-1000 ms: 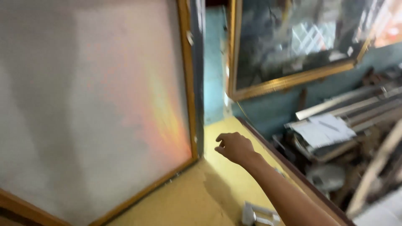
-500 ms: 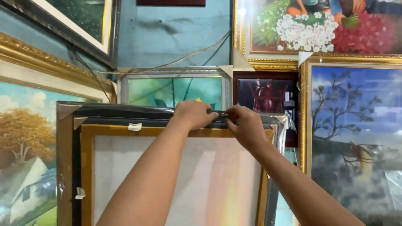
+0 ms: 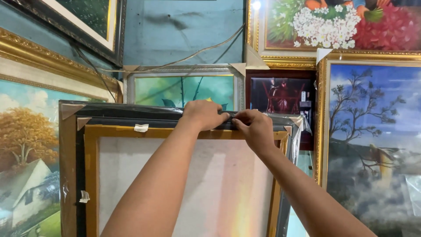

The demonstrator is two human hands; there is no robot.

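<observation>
A framed canvas (image 3: pixel 144 175) stands upright in front of me, back side facing me, with a golden-brown wooden frame. Behind it leans a dark frame (image 3: pixel 123 113) wrapped in clear plastic. My left hand (image 3: pixel 202 115) grips the top edge of these stacked frames, fingers curled over the dark wrapped one. My right hand (image 3: pixel 254 128) pinches the same top edge just to the right, fingertips touching those of the left. A small piece of white tape (image 3: pixel 141 127) sticks to the canvas frame's top bar.
Framed paintings crowd the blue wall: an autumn tree and house (image 3: pixel 26 158) at left, a bare-tree landscape (image 3: pixel 372 145) at right, flowers (image 3: pixel 333 26) above, a green picture (image 3: pixel 184 90) and a dark red one (image 3: pixel 280 94) behind. A cable (image 3: pixel 184 57) runs across the wall.
A second ago I looked down at a yellow table with only my right hand out. Both hands are now on the frames' top edge and have barely shifted in the last half second.
</observation>
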